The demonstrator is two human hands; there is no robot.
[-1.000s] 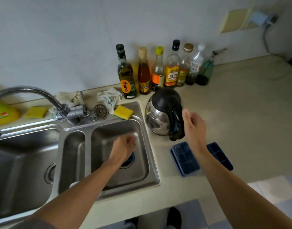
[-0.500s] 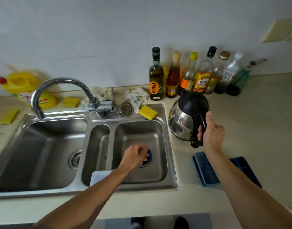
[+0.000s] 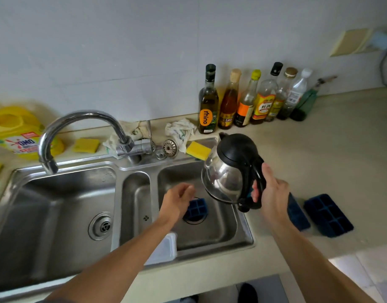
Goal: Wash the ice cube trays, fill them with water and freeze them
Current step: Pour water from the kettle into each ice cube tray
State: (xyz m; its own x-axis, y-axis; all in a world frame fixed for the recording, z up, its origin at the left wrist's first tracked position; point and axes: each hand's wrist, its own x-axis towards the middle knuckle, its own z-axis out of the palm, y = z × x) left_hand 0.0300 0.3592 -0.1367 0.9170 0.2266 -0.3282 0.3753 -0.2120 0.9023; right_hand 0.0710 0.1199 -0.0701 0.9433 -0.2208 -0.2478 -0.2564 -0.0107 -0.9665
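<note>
Three trays (image 3: 328,215) to do — two lie on the desk (image 3: 352,160), one in the sink (image 3: 221,234) beneath the left grip (image 3: 177,200), whose hold I cannot tell. Right grip (image 3: 273,193) clamps the kettle (image 3: 225,176) handle — filling and freezing look undone.

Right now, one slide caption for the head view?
Right hand holds kettle over sink; left hand by ice tray at the drain.

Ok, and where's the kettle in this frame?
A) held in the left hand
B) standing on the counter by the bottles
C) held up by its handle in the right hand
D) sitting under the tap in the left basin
C: the right hand has its fingers wrapped round the black handle of the kettle, which hangs tilted in the air at the right basin, off the counter.
</note>
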